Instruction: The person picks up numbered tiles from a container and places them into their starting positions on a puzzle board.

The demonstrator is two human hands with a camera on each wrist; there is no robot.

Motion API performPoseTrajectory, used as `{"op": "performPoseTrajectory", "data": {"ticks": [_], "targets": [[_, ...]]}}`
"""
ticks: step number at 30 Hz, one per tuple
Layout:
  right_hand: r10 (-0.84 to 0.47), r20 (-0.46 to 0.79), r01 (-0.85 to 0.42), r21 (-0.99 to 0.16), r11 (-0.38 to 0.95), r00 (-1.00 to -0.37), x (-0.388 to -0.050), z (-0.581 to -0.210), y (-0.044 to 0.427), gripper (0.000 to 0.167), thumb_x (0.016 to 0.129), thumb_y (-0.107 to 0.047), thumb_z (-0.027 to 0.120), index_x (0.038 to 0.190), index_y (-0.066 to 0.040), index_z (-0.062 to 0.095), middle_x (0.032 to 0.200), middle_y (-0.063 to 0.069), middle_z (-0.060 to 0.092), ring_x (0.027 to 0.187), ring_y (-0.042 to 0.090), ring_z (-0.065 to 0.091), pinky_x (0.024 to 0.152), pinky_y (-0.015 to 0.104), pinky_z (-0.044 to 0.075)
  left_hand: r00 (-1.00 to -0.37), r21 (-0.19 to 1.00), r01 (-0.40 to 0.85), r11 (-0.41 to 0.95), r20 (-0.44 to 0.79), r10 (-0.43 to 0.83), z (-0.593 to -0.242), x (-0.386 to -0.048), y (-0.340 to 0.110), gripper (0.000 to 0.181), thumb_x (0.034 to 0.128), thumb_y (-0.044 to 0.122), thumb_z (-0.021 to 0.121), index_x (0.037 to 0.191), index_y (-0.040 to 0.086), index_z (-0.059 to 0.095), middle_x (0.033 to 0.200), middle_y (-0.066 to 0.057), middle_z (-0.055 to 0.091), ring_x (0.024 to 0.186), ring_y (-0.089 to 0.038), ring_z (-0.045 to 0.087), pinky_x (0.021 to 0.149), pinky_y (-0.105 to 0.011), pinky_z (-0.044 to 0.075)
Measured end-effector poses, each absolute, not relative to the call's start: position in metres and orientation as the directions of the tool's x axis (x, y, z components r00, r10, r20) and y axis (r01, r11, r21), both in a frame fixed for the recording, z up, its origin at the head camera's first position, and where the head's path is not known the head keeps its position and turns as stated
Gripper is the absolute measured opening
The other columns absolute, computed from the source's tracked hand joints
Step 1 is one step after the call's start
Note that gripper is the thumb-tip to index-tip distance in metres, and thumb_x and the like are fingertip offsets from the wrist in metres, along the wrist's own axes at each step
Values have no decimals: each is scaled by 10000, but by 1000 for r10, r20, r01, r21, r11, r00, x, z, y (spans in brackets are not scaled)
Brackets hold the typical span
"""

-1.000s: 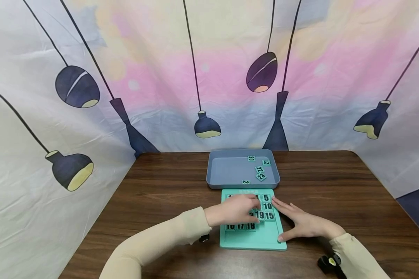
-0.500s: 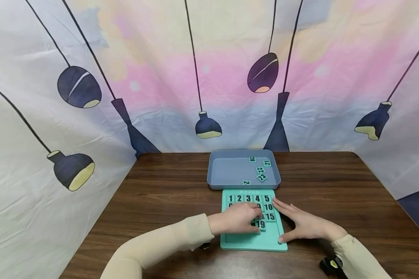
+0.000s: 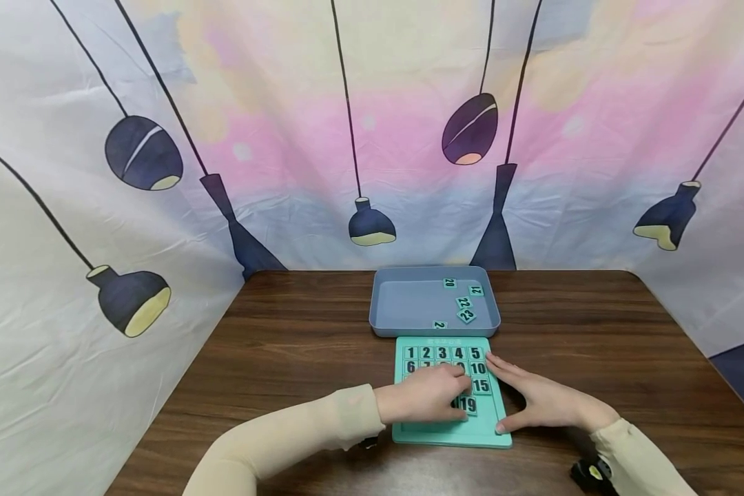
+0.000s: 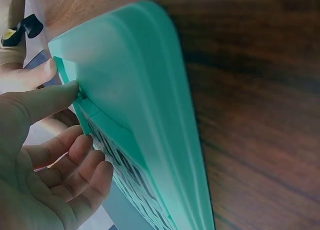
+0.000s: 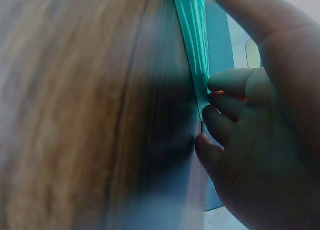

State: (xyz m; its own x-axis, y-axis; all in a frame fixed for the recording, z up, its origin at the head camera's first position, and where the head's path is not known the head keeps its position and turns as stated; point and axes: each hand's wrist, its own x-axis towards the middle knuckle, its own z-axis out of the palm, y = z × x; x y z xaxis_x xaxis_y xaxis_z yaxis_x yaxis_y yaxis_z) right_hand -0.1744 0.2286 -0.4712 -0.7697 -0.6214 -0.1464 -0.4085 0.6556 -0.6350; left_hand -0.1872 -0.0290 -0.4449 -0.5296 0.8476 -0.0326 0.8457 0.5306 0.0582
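My left hand (image 3: pixel 429 394) reaches over a turquoise number board (image 3: pixel 437 434) in the head view. Its thumb and a finger pinch the tile marked 19 (image 3: pixel 468 405), which lies in the fourth row. That hand covers part of the middle rows; tiles 1 to 5 show along the top. In the left wrist view, the thumb (image 4: pixel 52 99) meets a tile's edge, with the other fingers curled. My right hand (image 3: pixel 548 401) rests against the board's right edge, fingers extended along the side and thumb at the lower right corner.
Just beyond the board stands a shallow blue-grey tray (image 3: pixel 403 303). It holds several loose tiles, among them 20 (image 3: pixel 449 283) and 23 (image 3: pixel 466 315). The brown wooden table (image 3: pixel 297 331) ends at a patterned curtain (image 3: pixel 273 138).
My left hand has brought tile 19 down from over the third row to the fourth, then slightly to the right. The right hand has stayed at the board's edge.
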Motion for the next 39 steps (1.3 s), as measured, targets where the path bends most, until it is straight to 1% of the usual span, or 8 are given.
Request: {"op": "performPoseTrajectory", "data": {"ticks": [3,7,10,19,24,33,39], "targets": [[-623,-144,-416,-628,658,-768,-174,-472,227,1113,827,-634,731,1616,-76,180,1678,135,98,1479,401,257,1053,586,387,-531,49,845,532,-31,847,-446,-187,-31,308,897,408,775,1079,178,683,940,89,583,777,-5,528,640,-144,449],[-626,-142,-423,-622,659,-766,-175,-471,226,1114,826,-642,727,1612,-66,190,1677,139,100,1475,392,268,1057,564,395,-543,59,838,543,-21,840,-449,-187,-34,300,897,381,779,1089,172,681,972,82,605,822,-18,556,669,-153,460],[-627,-143,-427,-616,662,-766,-175,-471,226,1117,824,-649,724,1611,-62,192,1676,141,101,1474,391,270,1057,568,394,-546,67,835,545,-10,838,-450,-188,-35,301,893,365,785,1101,173,685,1010,77,629,871,-27,583,697,-155,474],[-626,-152,-425,-611,668,-765,-176,-470,226,1118,818,-652,727,1610,-66,200,1676,135,107,1476,385,269,1064,561,390,-548,92,833,546,-2,837,-450,-190,-36,325,888,356,794,1134,172,689,1059,70,648,932,-30,614,747,-158,496],[-635,-141,-436,-613,658,-760,-176,-467,225,1112,824,-641,729,1607,-52,202,1671,161,117,1472,415,266,1061,573,387,-558,90,826,556,-9,830,-449,-190,-37,337,891,359,789,1148,169,682,1072,67,645,958,-35,609,761,-161,497],[-638,-140,-439,-614,656,-757,-176,-466,225,1111,826,-640,727,1604,-41,206,1670,170,114,1462,423,286,1045,578,397,-598,123,791,600,-54,800,-447,-192,-38,404,861,436,804,1127,176,646,1015,74,603,916,-37,564,715,-172,474],[-637,-139,-440,-612,657,-759,-175,-467,225,1111,829,-640,725,1604,-37,205,1668,174,119,1457,426,295,1040,582,401,-595,124,793,597,-60,802,-448,-193,-38,411,866,445,796,1135,176,641,1010,75,594,911,-39,559,724,-175,472]]}}
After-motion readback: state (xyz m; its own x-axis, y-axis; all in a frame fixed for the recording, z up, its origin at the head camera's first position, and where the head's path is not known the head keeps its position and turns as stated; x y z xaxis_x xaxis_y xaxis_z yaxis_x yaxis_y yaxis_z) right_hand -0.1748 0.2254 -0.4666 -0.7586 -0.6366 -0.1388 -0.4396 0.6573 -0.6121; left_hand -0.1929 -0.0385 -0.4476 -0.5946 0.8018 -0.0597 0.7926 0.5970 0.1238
